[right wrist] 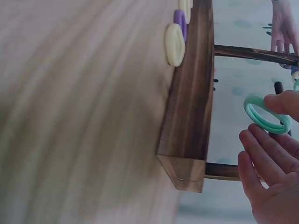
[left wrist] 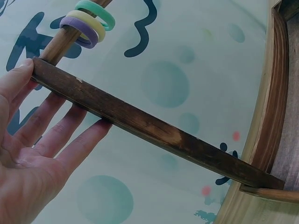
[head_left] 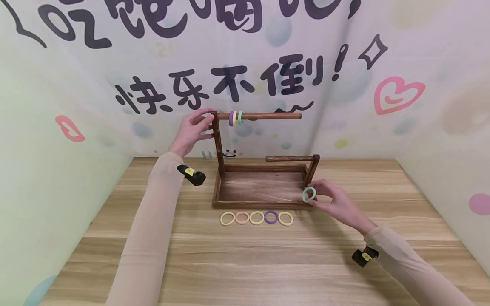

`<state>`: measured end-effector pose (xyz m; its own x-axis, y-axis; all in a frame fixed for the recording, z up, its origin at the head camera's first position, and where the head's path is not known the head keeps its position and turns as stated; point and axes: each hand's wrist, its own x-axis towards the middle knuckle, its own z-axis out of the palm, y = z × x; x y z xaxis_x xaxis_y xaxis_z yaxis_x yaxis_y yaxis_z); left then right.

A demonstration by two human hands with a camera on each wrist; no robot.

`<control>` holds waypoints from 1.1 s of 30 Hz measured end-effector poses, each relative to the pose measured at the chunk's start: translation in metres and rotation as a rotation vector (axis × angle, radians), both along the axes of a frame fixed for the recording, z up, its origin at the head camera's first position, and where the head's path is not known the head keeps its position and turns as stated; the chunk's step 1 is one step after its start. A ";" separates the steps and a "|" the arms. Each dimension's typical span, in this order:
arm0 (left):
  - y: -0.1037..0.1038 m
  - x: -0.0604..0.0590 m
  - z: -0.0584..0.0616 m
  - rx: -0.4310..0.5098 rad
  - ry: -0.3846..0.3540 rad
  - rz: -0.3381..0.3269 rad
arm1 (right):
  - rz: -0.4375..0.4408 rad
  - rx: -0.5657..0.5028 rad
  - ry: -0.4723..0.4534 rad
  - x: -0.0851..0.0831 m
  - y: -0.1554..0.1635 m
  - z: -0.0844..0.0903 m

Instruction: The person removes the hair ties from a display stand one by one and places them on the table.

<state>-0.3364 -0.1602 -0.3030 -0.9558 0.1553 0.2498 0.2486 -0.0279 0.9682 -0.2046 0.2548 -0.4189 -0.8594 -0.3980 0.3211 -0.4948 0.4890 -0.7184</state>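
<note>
Nearest on the wooden bench [head_left: 245,263], a row of five hair-tie rings [head_left: 256,218] lies flat just in front of the wooden rack's tray [head_left: 260,191]: yellow, pink, yellow, purple, yellow from left to right, each touching or just beside its neighbour.

At the tray's front right corner the right hand [head_left: 337,204] holds a green ring [head_left: 309,194] pinched between thumb and fingers [right wrist: 261,149], upright and lifted off the bench, just beside the rack's short right post [head_left: 313,169]. In the right wrist view the ring sits at the fingertips with the other fingers loosely extended below it.

Farther back, the left hand [head_left: 191,131] is at the top of the tall left post [head_left: 219,144]. Its fingers [left wrist: 60,130] are nearly straight and spread narrowly, lying against the post's back side while the thumb rests at its top end.

From that post the upper rod [head_left: 264,115] runs to the right, carrying three rings [head_left: 235,117] near its left end: purple, yellow, green, packed side by side. A shorter lower rod [head_left: 289,158] juts left from the right post. Behind stands a printed backdrop [head_left: 245,63] with dark lettering and pink hearts.
</note>
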 end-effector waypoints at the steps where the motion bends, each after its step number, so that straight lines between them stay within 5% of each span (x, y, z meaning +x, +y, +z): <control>1: 0.000 0.000 0.000 0.000 -0.002 -0.001 | 0.009 -0.006 -0.009 0.001 -0.001 -0.002; 13: 0.000 0.001 0.001 -0.013 -0.003 0.002 | 0.111 -0.058 -0.070 0.007 -0.008 -0.019; 25: 0.000 -0.001 -0.001 -0.008 -0.007 0.002 | 0.168 0.003 -0.183 0.006 -0.011 -0.029; 33: 0.000 0.000 0.000 -0.014 -0.006 -0.002 | 0.194 0.040 -0.105 0.005 -0.013 -0.036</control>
